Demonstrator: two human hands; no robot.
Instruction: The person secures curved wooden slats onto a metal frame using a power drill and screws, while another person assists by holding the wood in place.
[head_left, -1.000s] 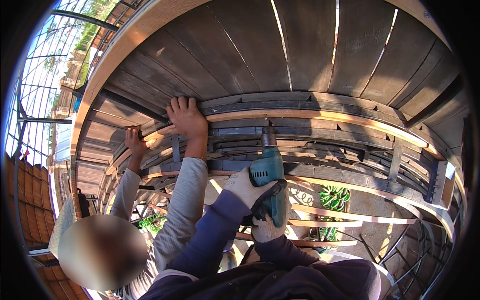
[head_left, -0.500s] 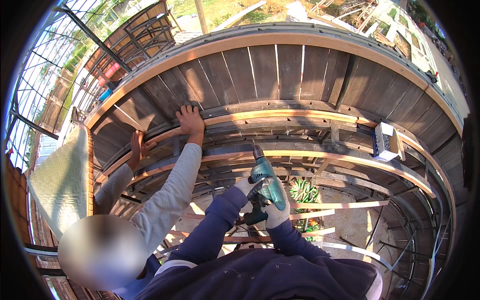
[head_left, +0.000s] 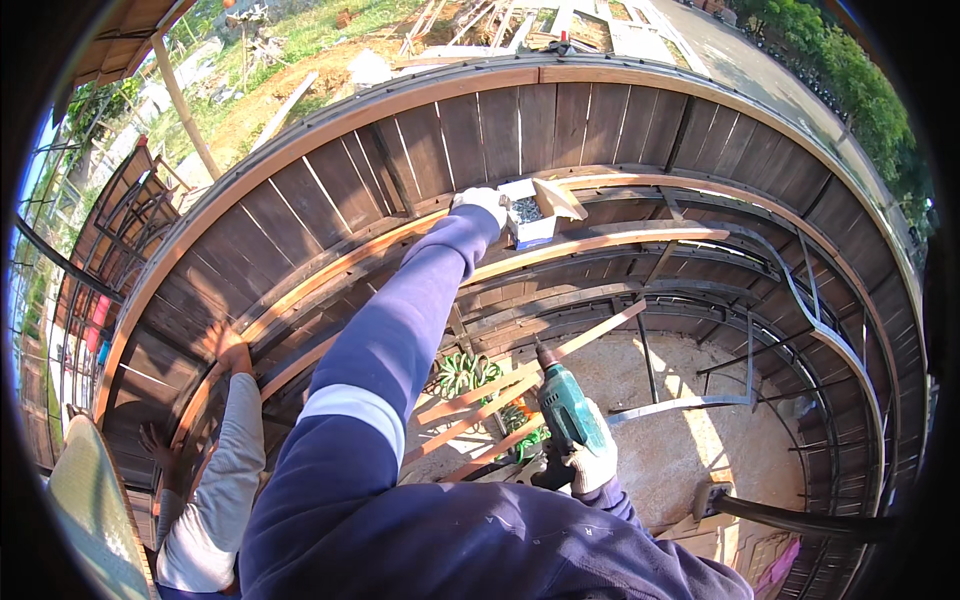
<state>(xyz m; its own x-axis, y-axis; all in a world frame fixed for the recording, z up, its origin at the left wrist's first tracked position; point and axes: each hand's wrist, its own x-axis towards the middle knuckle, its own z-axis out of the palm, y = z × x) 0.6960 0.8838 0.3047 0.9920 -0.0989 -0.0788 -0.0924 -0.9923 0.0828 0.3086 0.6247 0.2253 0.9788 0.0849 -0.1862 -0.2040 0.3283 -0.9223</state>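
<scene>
My left hand (head_left: pixel 482 203), in a pale glove, reaches far forward with curled fingers at the left edge of a small open box (head_left: pixel 532 213). Many small metal screws show inside the box, and its cardboard flap sticks out to the right. The box rests across the curved wooden slats. My right hand (head_left: pixel 593 460), gloved too, is wrapped round the handle of a teal power drill (head_left: pixel 573 408), held low near my body. The drill's nose points up and slightly left, away from the slats.
A co-worker's hand (head_left: pixel 228 345) presses on the curved slat (head_left: pixel 400 234) at the left. Loose wooden strips (head_left: pixel 500 395) cross below, over green plants (head_left: pixel 465 375). A dark plank backrest (head_left: pixel 500 130) curves round, and a bent metal frame (head_left: pixel 690 402) stands right.
The view has swung right. My left hand has left the drill and reached out to the box. The drill, in my right hand alone, has been lowered away from the slats.
</scene>
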